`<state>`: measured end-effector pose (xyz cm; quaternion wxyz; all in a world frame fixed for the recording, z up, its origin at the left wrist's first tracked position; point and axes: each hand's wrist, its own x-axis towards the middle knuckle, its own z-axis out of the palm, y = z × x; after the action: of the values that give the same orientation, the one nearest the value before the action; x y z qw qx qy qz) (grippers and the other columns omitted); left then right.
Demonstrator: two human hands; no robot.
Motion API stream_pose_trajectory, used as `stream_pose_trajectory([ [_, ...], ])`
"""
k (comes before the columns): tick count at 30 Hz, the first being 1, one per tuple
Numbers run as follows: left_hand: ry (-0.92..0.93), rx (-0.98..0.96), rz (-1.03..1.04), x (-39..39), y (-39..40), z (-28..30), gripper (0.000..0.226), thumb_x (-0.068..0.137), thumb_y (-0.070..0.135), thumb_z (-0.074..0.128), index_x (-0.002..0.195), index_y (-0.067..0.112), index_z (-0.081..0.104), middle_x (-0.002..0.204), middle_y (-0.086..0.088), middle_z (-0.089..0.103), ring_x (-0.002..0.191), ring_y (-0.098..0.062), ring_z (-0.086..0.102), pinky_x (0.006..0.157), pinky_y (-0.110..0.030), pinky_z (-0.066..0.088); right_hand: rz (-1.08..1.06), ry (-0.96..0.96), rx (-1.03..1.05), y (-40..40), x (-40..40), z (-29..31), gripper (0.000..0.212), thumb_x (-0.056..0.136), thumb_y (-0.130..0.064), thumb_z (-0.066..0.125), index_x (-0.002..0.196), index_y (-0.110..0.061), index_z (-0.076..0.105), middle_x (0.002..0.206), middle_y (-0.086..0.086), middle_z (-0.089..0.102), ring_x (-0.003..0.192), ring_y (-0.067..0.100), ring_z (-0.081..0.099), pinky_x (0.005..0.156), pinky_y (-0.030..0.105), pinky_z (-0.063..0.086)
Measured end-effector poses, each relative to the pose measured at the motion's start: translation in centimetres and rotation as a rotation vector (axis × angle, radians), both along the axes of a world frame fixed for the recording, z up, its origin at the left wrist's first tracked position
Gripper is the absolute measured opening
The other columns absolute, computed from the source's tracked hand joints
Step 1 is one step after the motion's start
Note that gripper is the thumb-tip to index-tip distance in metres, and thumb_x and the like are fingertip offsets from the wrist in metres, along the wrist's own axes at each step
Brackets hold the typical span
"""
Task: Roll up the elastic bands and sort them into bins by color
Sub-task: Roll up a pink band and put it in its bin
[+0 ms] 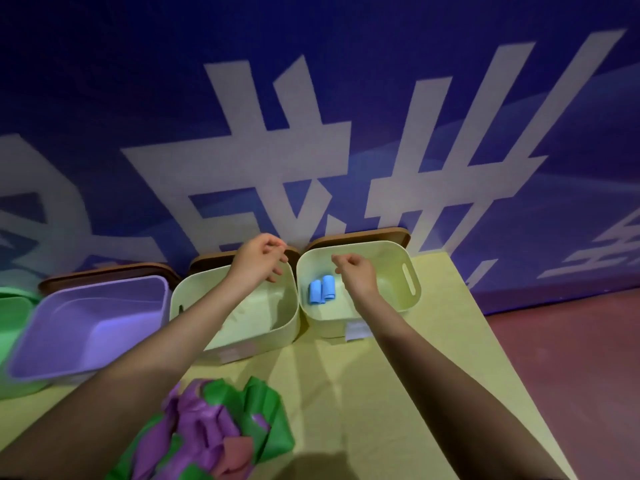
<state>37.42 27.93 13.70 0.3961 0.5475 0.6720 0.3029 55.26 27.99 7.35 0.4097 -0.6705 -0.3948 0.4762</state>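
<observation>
Two blue rolls [322,289] lie side by side in the pale green bin on the right [398,303]. They are short, smooth and rolled tight, like little tubes, and they touch each other near the left wall of that bin. Close to me on the yellow table [398,393] sits a messy pile of bands [221,427]. They are flat and floppy, mostly purple and green, with one pinkish-red piece near the bottom, all mixed up and not rolled. My right hand [355,271] hangs over the right bin, just beside the blue rolls, with its fingers loosely curled and nothing in it. My left hand [259,258] hangs over the far edge of the middle pale green bin [277,323], fingers loosely bent, holding nothing too. To the left of that bin stands a purple bin [52,355], and a green bin [14,313] peeks in at the far left edge. Brown lids [363,237] lean behind the bins against the blue wall [138,64]. The wall has big white letters [277,150] painted on it, but I cannot read them from here. Small white labels [358,330] stick on the fronts of the two pale green bins, and their print is too blurry to read.
</observation>
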Motion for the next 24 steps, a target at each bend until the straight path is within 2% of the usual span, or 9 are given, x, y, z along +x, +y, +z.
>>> stream_pose_trajectory([
  [2,-0.027,-0.001,0.01,-2.0,-1.9,0.9,0.013,0.097,0.011,0.046,0.103,0.011,0.058,0.086,-0.005,0.066,0.063,-0.017,0.059,0.042,-0.018,0.046,0.013,0.024,0.073,-2.2,-2.1,1.3,0.02,0.091,-0.023,0.061,0.082,-0.006,0.066,0.072,0.002,0.061,0.068,0.013,0.053,0.064,0.023,0.042],
  [5,-0.068,-0.024,0.005,-5.3,-5.7,1.5,0.012,0.096,0.01,0.048,0.102,0.011,0.059,0.087,-0.006,0.066,0.061,-0.016,0.059,0.042,-0.02,0.044,0.133,0.009,0.131,-5.7,-5.5,2.6,0.019,0.091,-0.022,0.061,0.081,-0.007,0.067,0.066,-0.003,0.06,0.062,0.007,0.052,0.062,0.022,0.041],
  [10,-0.077,-0.1,-0.001,-11.3,-12.3,1.0,0.011,0.095,0.009,0.049,0.097,0.012,0.059,0.085,-0.007,0.066,0.058,-0.015,0.057,0.041,-0.018,0.04,0.339,0.001,0.097,-11.5,-10.6,1.7,0.019,0.09,-0.019,0.06,0.087,-0.002,0.07,0.064,-0.005,0.06,0.051,-0.004,0.051,0.057,0.019,0.038],
  [13,-0.032,-0.15,0.008,-15.6,-15.5,-0.3,0.012,0.095,0.009,0.05,0.091,0.014,0.06,0.083,-0.011,0.066,0.057,-0.019,0.055,0.044,-0.021,0.04,0.431,-0.018,0.065,-14.7,-13.0,0.4,0.018,0.089,-0.016,0.059,0.085,-0.001,0.07,0.064,-0.003,0.061,0.048,-0.004,0.051,0.057,0.019,0.039],
  [15,-0.007,-0.194,0.01,-18.0,-17.6,-1.6,0.011,0.096,0.008,0.048,0.092,0.012,0.058,0.079,-0.007,0.064,0.057,-0.018,0.054,0.041,-0.018,0.04,0.524,-0.051,0.016,-16.5,-14.5,-0.7,0.017,0.09,-0.018,0.06,0.082,-0.006,0.069,0.064,-0.003,0.061,0.05,-0.002,0.05,0.058,0.021,0.041],
  [17,0.025,-0.278,0.01,-20.1,-19.9,-3.9,0.011,0.096,0.008,0.048,0.09,0.013,0.055,0.076,-0.002,0.06,0.059,-0.015,0.053,0.042,-0.016,0.04,0.671,-0.115,-0.034,-18.1,-15.8,-2.1,0.019,0.09,-0.019,0.06,0.077,-0.009,0.068,0.068,-0.001,0.063,0.059,0.005,0.053,0.064,0.032,0.046],
  [19,0.066,-0.373,-0.004,-21.6,-22.4,-6.6,0.016,0.095,0.01,0.049,0.082,0.016,0.055,0.071,0.0,0.057,0.057,-0.012,0.052,0.045,-0.017,0.04,0.846,-0.275,-0.039,-19.5,-17.1,-3.6,0.019,0.09,-0.019,0.059,0.081,-0.006,0.069,0.08,0.008,0.068,0.075,0.018,0.061,0.075,0.036,0.048],
  [22,0.117,-0.446,-0.056,-22.8,-26.0,-9.9,0.019,0.09,0.017,0.053,0.071,0.02,0.051,0.065,-0.004,0.049,0.042,-0.001,0.042,0.046,-0.02,0.034,0.963,-0.546,-0.016,-21.4,-18.7,-5.6,0.028,0.089,-0.024,0.062,0.108,-0.004,0.066,0.111,0.017,0.066,0.104,0.03,0.061,0.085,0.033,0.043],
  [24,0.124,-0.489,-0.082,-23.2,-28.0,-11.5,0.014,0.09,0.021,0.055,0.076,0.019,0.052,0.074,-0.007,0.051,0.051,-0.004,0.044,0.047,-0.019,0.033,0.94,-0.62,-0.031,-22.4,-19.8,-6.7,0.047,0.089,-0.03,0.063,0.128,-0.005,0.052,0.125,0.018,0.058,0.115,0.031,0.055,0.091,0.032,0.04],
])
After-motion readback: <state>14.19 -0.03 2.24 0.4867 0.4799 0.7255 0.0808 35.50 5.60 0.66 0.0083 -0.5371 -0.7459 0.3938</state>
